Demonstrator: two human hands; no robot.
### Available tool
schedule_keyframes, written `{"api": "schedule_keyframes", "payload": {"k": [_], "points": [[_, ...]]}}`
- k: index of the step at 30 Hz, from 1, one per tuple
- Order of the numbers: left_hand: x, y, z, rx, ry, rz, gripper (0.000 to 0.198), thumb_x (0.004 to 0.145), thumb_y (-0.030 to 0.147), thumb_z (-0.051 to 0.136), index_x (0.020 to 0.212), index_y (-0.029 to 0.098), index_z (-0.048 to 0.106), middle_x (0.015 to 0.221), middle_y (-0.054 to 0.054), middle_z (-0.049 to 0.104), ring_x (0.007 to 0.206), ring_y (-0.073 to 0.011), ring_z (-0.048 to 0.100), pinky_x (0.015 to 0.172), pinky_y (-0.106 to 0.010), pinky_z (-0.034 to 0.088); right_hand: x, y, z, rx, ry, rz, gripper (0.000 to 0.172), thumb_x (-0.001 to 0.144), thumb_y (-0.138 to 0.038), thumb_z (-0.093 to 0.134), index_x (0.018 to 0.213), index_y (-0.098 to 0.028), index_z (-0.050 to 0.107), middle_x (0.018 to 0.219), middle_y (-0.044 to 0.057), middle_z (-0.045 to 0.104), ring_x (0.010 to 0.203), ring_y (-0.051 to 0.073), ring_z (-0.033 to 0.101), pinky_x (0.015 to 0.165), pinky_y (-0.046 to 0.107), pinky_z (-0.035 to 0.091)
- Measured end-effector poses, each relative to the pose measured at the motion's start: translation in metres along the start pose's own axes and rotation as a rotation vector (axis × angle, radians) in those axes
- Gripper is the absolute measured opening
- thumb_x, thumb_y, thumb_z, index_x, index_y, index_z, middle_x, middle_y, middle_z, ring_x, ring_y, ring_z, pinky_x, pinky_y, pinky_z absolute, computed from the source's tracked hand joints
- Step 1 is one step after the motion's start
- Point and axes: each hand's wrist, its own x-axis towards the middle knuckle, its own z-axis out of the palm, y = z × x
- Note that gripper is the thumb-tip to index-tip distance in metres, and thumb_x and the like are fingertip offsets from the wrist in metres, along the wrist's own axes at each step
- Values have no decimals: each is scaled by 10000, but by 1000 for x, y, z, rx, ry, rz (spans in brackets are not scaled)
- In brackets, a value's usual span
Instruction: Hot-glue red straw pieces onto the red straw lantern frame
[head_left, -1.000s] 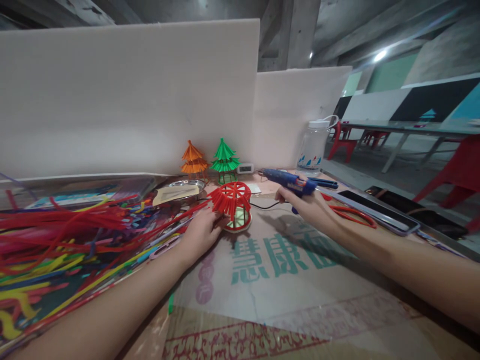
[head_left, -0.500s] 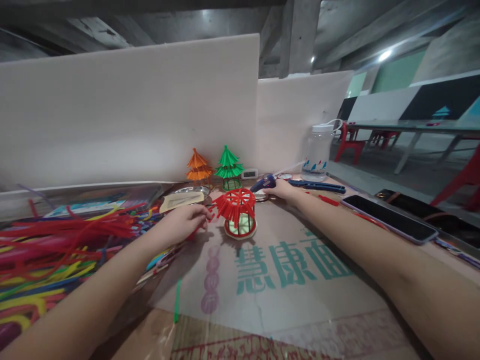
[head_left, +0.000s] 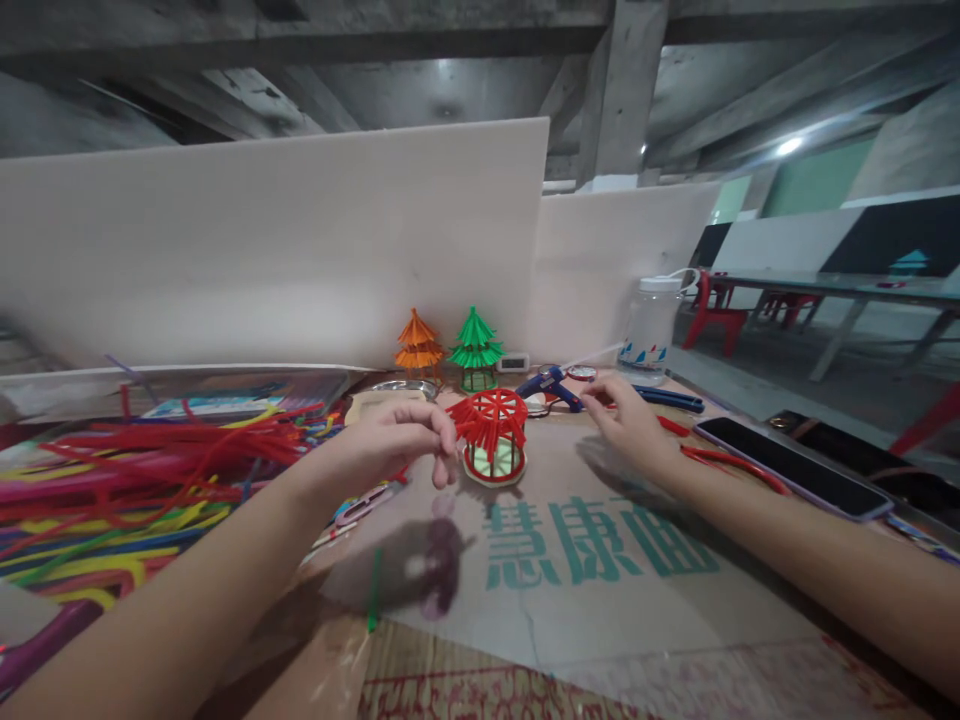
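Observation:
A small red pavilion model (head_left: 493, 430) with a fringed, spoked roof and a pale green floor stands on the printed plastic sheet (head_left: 570, 610). Just left of it, my left hand (head_left: 409, 435) hovers above the sheet, its fingers loosely bent and nothing visible in them. My right hand (head_left: 630, 420) is to the right of the model, thumb and fingers a little apart and holding nothing I can see. Close to its fingertips, a blue hot glue gun (head_left: 546, 382) lies on the table, a white glue stick out of its back.
Colourful pipe cleaners (head_left: 172, 480) heap up on the left. Behind the model stand an orange pavilion (head_left: 418, 345) and a green pavilion (head_left: 475, 345), before a white partition (head_left: 262, 260). A water bottle (head_left: 646, 325), blue-handled pliers (head_left: 671, 400) and a phone (head_left: 791, 465) are at right.
My right hand has let go of the glue gun and drawn back to the right. My left hand has lifted and come slightly nearer. The view has tilted up a little.

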Motion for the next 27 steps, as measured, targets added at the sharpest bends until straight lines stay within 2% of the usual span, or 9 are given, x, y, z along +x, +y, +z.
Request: {"api": "schedule_keyframes", "payload": {"k": [3, 5, 7, 9, 12, 16, 20, 24, 27], "points": [[0, -8, 18, -41, -138, -56, 92, 763, 244, 664, 695, 182, 669, 544, -3, 672, 591, -161, 654, 709, -325, 519, -29, -55, -9, 142, -208, -125, 298, 1004, -373, 485, 1047, -167, 697, 899, 88, 733, 786, 206, 657, 704, 318, 504], [1, -14, 30, -43, -234, -92, 105, 795, 236, 671, 711, 174, 682, 595, -5, 703, 582, -135, 643, 693, -289, 502, -44, -85, -9, 247, -363, -206, 340, 999, -364, 513, 1234, -178, 674, 951, 79, 762, 808, 197, 681, 727, 314, 525], [2, -20, 40, -55, -300, -126, 108, 806, 242, 677, 724, 173, 691, 620, -3, 716, 588, -124, 644, 700, -271, 500, -55, -102, -4, 298, -434, -259, 321, 988, -324, 532, 1232, -191, 691, 1019, 85, 782, 850, 197, 701, 770, 320, 538], [3, -24, 47, -77, -322, -159, 114, 802, 267, 688, 735, 175, 695, 623, -2, 717, 608, -132, 658, 713, -271, 507, -61, -105, 2, 326, -478, -276, 271, 973, -248, 521, 1129, -193, 737, 1030, 83, 793, 886, 195, 715, 811, 322, 541], [6, -28, 49, -62, -289, -176, 134, 804, 307, 697, 757, 181, 696, 633, 1, 720, 645, -149, 673, 740, -285, 517, -64, -99, 7, 342, -510, -191, 271, 955, -188, 500, 1030, -200, 761, 998, 70, 801, 903, 191, 728, 840, 321, 542], [11, -35, 44, 16, -178, -135, 113, 810, 295, 661, 779, 194, 700, 642, 17, 729, 685, -142, 671, 832, -298, 508, -65, -95, 9, 347, -543, -61, 243, 963, -265, 549, 1102, -196, 736, 1051, 79, 792, 935, 207, 723, 844, 334, 541], [13, -40, 45, 64, -138, -164, 116, 778, 299, 644, 760, 193, 689, 650, 13, 726, 705, -159, 676, 838, -325, 517, -67, -97, 11, 372, -594, -68, 234, 972, -294, 553, 1106, -203, 722, 1050, 70, 785, 918, 204, 712, 819, 325, 528], [12, -39, 47, 91, -161, -211, 136, 765, 315, 681, 817, 189, 687, 743, -5, 745, 772, -172, 694, 829, -330, 533, -67, -97, 10, 363, -619, -54, 265, 994, -277, 480, 956, -200, 731, 909, 50, 773, 824, 181, 687, 760, 298, 496], [12, -37, 42, 121, -228, -300, 245, 743, 344, 745, 933, 200, 690, 871, -7, 750, 780, -159, 687, 756, -291, 535, -64, -94, 9, 391, -554, 46, 278, 984, -317, 497, 814, -198, 682, 744, 18, 703, 700, 153, 626, 672, 270, 460]]}}
